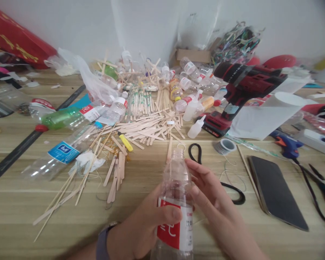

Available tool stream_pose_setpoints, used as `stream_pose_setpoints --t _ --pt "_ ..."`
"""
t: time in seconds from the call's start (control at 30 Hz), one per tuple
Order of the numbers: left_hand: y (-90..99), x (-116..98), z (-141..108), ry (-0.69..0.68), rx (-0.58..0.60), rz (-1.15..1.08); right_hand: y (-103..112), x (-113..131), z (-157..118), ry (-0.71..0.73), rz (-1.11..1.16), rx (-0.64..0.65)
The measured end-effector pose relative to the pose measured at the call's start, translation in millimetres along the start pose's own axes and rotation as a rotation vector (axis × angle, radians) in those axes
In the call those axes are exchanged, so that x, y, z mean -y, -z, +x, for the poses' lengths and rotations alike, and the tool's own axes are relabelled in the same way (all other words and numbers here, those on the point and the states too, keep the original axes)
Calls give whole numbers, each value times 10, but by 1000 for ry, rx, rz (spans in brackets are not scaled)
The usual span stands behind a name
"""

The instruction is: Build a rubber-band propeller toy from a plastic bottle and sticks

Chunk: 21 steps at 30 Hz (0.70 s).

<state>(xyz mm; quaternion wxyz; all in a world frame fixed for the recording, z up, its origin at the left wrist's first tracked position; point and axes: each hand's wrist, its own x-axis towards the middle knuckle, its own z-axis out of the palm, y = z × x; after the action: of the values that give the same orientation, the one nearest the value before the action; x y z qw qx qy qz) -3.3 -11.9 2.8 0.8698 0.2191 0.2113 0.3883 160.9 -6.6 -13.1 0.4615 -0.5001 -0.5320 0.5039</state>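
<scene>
A clear plastic bottle (pixel 176 180) with a red and white label stands upright, uncapped, at the bottom centre. My left hand (pixel 148 220) is wrapped round its lower part, the thumb across the label. At the bottle's right side my right hand (pixel 215 202) has its fingers apart, the fingertips close to the shoulder; whether they touch it I cannot tell. Just behind this hand lie scissors with black handles (pixel 237 193), partly hidden by it. Wooden sticks (pixel 116 173) and a yellow-handled tool (pixel 125 142) lie to the left, beyond my left hand.
A red and black drill (pixel 241 90) stands at the back right. A phone (pixel 277 191), a tape roll (pixel 225 146) and a blue glue gun (pixel 288 144) lie on the right. Bottles, including a green one (pixel 62 118), and craft sticks (pixel 146 128) cover the middle and left.
</scene>
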Motion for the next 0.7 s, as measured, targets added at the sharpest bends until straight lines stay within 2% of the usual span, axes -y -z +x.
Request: stream_pose_setpoints --t 0.1,0.2,0.33,0.53,0.7 --pt "33 9 -14 12 -44 4 57 -2 -28 55 -47 -73" --pt "64 26 -18 18 -73 5 106 17 -58 146 -217 -132" --pt "95 70 -26 22 -108 -9 108 80 -98 294 -408 -88" --pt "161 146 -71 2 -203 64 92 159 -105 491 -637 -112" --pt "163 151 -75 4 -211 81 122 164 -129 553 -810 -81"
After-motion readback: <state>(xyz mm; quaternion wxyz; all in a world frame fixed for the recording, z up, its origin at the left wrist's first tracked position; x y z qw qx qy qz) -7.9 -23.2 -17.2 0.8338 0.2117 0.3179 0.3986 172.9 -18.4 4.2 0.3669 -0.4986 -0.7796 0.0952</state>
